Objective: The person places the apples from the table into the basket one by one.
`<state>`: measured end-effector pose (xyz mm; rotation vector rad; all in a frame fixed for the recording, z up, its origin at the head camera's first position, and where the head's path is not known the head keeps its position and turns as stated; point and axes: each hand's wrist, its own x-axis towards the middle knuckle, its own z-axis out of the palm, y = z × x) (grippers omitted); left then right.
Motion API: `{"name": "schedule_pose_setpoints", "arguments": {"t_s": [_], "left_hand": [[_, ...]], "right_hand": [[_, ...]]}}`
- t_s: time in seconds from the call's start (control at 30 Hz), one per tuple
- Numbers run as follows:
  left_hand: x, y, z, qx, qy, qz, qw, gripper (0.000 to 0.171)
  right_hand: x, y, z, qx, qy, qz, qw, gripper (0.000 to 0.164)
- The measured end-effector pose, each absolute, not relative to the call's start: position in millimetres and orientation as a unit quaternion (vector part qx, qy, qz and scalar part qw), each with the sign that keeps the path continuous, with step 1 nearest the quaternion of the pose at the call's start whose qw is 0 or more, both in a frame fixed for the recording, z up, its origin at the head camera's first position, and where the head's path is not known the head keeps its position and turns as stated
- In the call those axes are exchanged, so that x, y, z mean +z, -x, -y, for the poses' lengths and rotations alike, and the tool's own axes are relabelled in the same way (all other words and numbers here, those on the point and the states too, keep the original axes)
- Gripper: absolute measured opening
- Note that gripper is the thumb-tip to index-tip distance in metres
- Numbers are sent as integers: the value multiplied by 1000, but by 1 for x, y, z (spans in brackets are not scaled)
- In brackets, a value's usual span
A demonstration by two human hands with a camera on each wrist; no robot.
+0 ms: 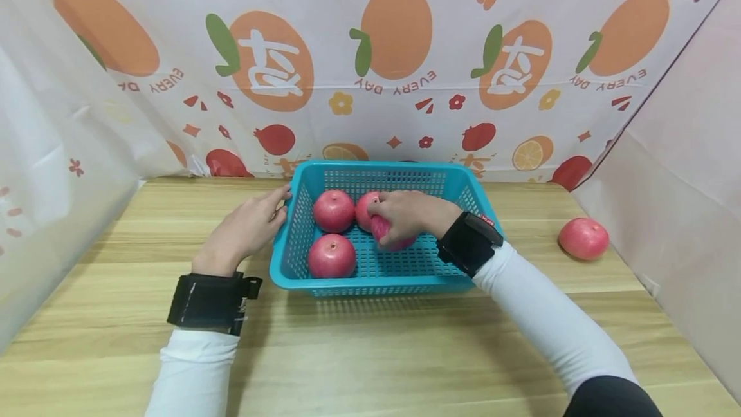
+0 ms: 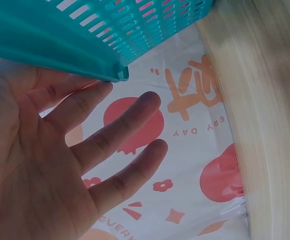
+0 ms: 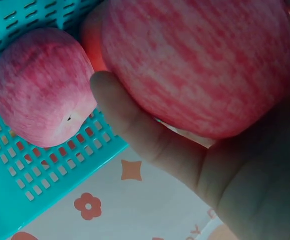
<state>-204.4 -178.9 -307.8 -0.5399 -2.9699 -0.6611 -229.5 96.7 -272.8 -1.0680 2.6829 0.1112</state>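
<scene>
A blue plastic basket (image 1: 370, 284) with slotted walls stands on the table. My right hand (image 1: 415, 211) is inside it and grips a red apple (image 3: 199, 60), with thumb and fingers around its sides. To the left in the basket lie an apple (image 1: 334, 210) at the back and another apple (image 1: 332, 256) at the front. A further apple (image 1: 365, 208) sits behind the held one, partly covered by my right hand. My left hand (image 1: 246, 227) rests against the basket's left rim, and its spread fingers (image 2: 117, 132) are nearly straight in the left wrist view.
One more apple (image 1: 583, 238) lies on the wooden table (image 1: 370, 352) to the right, outside the basket. Behind the basket hangs a fruit-printed sheet (image 1: 399, 127). Pale sheeting also borders the table at left and right.
</scene>
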Motion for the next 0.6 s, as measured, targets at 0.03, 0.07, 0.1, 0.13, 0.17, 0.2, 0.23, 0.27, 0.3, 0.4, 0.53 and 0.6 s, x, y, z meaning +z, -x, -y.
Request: {"name": "schedule_pose_setpoints", "arguments": {"t_s": [0.03, 0.07, 0.1, 0.13, 0.17, 0.2, 0.23, 0.27, 0.3, 0.4, 0.53, 0.6], "left_hand": [[-308, 204, 179, -213, 175, 961, 26, 53], [-308, 204, 179, -212, 175, 961, 28, 53], [-308, 204, 179, -212, 176, 961, 29, 53], [-307, 204, 179, -212, 177, 961, 31, 53], [-307, 204, 179, -212, 177, 960, 32, 53], [-307, 204, 178, -213, 178, 960, 33, 53], [-307, 204, 178, -213, 178, 960, 33, 53], [-307, 204, 178, -213, 178, 960, 32, 53], [-307, 204, 178, -213, 178, 960, 30, 53], [-307, 204, 178, -212, 177, 961, 26, 53], [-308, 203, 178, -213, 177, 961, 26, 53], [-308, 203, 179, -214, 176, 961, 26, 53]], "right_hand": [[-274, 229, -96, 42, 370, -919, 125, 56], [-275, 229, -94, 45, 374, -918, 125, 55], [-276, 228, -93, 47, 380, -916, 123, 54], [-277, 228, -92, 47, 384, -914, 122, 53], [-279, 228, -91, 48, 391, -911, 121, 53], [-280, 227, -90, 47, 394, -910, 122, 53], [-281, 227, -88, 47, 399, -907, 124, 53], [-283, 226, -87, 48, 402, -906, 126, 54], [-284, 226, -86, 52, 406, -904, 126, 55], [-288, 224, -83, 59, 407, -903, 129, 58], [-290, 223, -80, 63, 405, -903, 130, 60], [-291, 223, -78, 64, 405, -903, 132, 61]]}}
